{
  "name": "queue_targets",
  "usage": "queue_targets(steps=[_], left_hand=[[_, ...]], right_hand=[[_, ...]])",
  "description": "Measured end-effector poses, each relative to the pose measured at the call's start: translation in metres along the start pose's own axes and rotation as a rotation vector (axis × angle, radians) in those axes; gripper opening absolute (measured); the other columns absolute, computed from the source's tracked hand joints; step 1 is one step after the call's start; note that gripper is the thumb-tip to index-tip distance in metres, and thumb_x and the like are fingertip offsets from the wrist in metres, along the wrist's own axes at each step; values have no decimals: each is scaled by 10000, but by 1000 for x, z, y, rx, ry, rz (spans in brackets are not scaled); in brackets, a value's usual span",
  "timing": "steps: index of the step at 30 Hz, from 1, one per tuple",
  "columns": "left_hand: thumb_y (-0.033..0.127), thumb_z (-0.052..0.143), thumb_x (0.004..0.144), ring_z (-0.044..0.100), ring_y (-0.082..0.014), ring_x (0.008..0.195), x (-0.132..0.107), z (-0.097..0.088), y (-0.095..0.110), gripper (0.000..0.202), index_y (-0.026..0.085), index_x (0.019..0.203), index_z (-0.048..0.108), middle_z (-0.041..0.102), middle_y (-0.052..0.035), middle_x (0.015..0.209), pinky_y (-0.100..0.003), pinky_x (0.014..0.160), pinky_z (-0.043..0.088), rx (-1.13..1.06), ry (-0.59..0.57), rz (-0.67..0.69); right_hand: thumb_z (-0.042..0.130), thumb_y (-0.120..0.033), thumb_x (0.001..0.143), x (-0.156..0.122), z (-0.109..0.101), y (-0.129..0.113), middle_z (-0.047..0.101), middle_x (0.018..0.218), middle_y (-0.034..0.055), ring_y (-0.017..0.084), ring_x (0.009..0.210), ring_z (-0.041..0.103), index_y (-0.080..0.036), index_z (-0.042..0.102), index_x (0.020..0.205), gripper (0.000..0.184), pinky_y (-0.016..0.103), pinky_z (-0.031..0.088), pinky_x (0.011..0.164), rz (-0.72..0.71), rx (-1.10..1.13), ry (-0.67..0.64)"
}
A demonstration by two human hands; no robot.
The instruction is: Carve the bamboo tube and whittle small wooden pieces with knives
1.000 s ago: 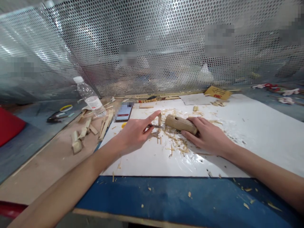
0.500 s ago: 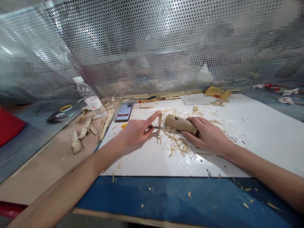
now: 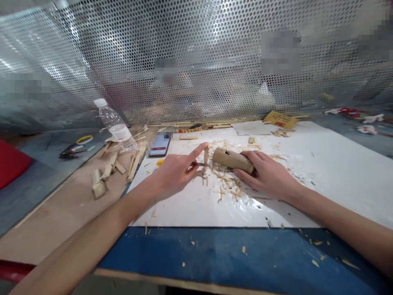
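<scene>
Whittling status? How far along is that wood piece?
Done: plenty of cutting, going by the shavings on the white sheet, and a dark notch is cut in the wood piece. In hand: the left hand holds a small knife; the right hand grips the piece. Left: its surface looks rough; how much more, can't tell.

The head-worn camera is looking forward and downward from the person's head, facing across a white-covered workbench (image 3: 337, 192) toward a perforated metal screen (image 3: 215, 61). Its wide-angle field is curving the straight edges near the frame borders, is keeping the left hand (image 3: 173, 174) and right hand (image 3: 268, 176) close in the lower middle, and is placing the screen farther off across the upper half.
</scene>
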State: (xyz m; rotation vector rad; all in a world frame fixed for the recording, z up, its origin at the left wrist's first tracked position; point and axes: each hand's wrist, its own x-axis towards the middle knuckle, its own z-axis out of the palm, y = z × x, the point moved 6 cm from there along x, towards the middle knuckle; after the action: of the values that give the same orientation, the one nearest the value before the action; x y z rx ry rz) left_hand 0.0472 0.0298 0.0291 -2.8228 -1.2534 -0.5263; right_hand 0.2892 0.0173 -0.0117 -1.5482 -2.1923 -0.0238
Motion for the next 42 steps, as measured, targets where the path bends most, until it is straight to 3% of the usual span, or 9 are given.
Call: queue_targets(steps=[22, 27, 32, 38, 42], left_hand=[[238, 500, 981, 612, -121, 617, 0, 0, 0, 710, 287, 1621, 197, 764, 1, 960, -263, 630, 421, -39, -64, -31], [241, 498, 979, 608, -122, 614, -1, 1, 1, 698, 303, 1615, 217, 756, 12, 919, -261, 626, 429, -32, -34, 3], [222, 517, 951, 612, -119, 594, -3, 1, 4, 719, 275, 1611, 239, 756, 5, 883, -246, 621, 445, -11, 18, 91], [152, 525, 911, 694, -159, 725, -2, 10, -2, 758, 292, 1604, 250, 778, 2, 912, -259, 663, 466, 113, 66, 130], [216, 503, 961, 714, -181, 775, -2, 15, -7, 723, 233, 1617, 200, 783, -35, 944, -271, 659, 479, 149, 66, 182]], right_hand=[[471, -572, 943, 0, -1, 0, 681, 1197, 152, 322, 1063, 649, -176, 585, 1258, 518, 435, 523, 839, -2, -22, -2], [495, -569, 934, 1, -9, -3, 655, 1191, 179, 360, 1134, 599, -168, 603, 1275, 537, 501, 501, 921, -29, -25, 98], [493, -512, 954, 11, -32, -29, 653, 1199, 169, 360, 1174, 564, -202, 567, 1339, 500, 540, 448, 999, -139, 85, 238], [520, -455, 946, 43, -28, -79, 700, 1138, 141, 306, 1086, 610, -188, 559, 1296, 442, 454, 473, 921, -263, 219, 90], [532, -322, 921, 66, -14, -81, 718, 926, 60, 211, 823, 642, -213, 636, 1098, 232, 329, 465, 715, -202, 326, -31]])
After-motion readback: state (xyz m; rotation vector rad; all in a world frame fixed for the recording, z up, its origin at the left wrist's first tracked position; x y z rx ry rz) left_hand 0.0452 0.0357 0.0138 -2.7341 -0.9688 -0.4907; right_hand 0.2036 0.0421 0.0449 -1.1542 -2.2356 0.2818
